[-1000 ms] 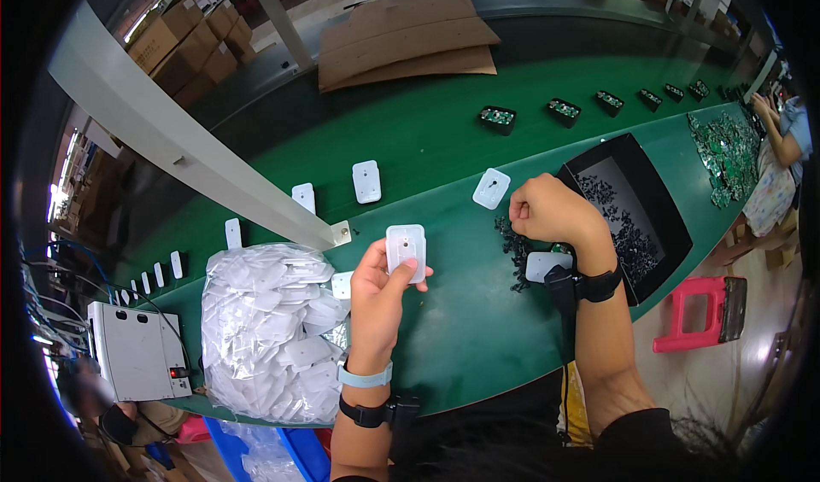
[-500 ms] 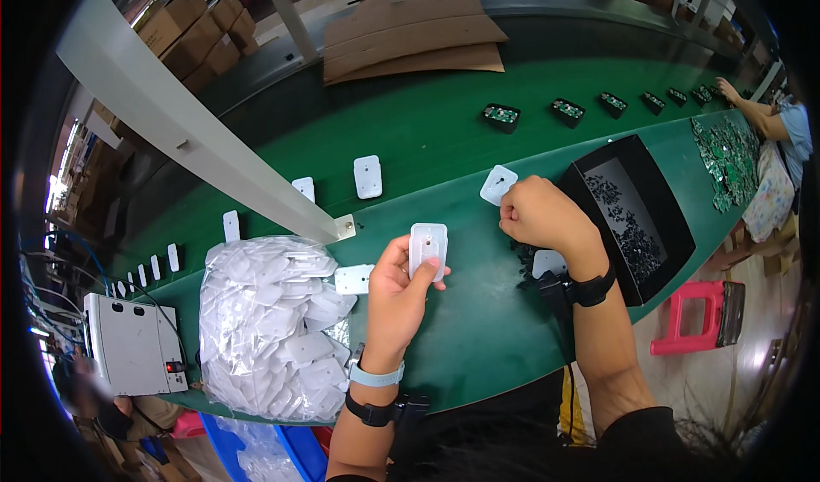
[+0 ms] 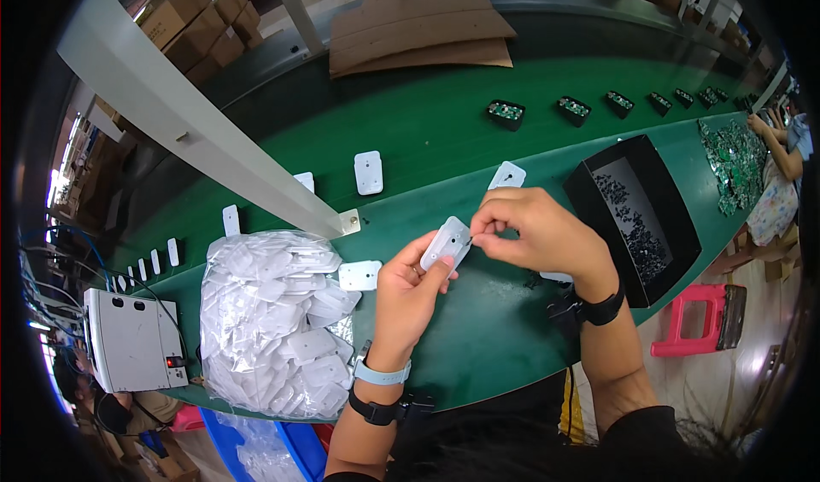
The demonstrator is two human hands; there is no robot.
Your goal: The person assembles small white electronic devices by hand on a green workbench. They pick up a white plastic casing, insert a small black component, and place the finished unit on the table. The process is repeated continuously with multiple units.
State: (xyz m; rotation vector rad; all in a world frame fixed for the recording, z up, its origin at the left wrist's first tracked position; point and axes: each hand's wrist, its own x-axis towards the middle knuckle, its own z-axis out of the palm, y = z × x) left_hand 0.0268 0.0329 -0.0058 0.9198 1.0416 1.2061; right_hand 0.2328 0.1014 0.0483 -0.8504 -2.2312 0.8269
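My left hand [image 3: 405,301] grips a white plastic cover [image 3: 446,239], its thumb lying across the front face near a small dark hole. The cover leans to the right. At its right edge is my right hand [image 3: 551,236], thumb and forefinger pinched together; whatever they hold is too small to make out. Just beyond that hand lies another white cover [image 3: 507,175], and one more cover [image 3: 360,275] rests to the left of my left hand. Partly hidden under my right wrist is a further white cover [image 3: 556,276], beside some small black bits.
A clear bag [image 3: 265,328] of white covers stands left. At right, a black box [image 3: 589,217] holds small black parts [image 3: 636,234]. Black housings with circuit boards [image 3: 506,113] and white covers [image 3: 368,173] line the green belt. A post [image 3: 213,132] rises left; a co-worker's hand [image 3: 760,125] is far right.
My right hand has moved left to the edge of the held cover, fingers now pinched there. My left hand has tilted that cover to the right. The far-right co-worker's hand has shifted toward the circuit-board pile.
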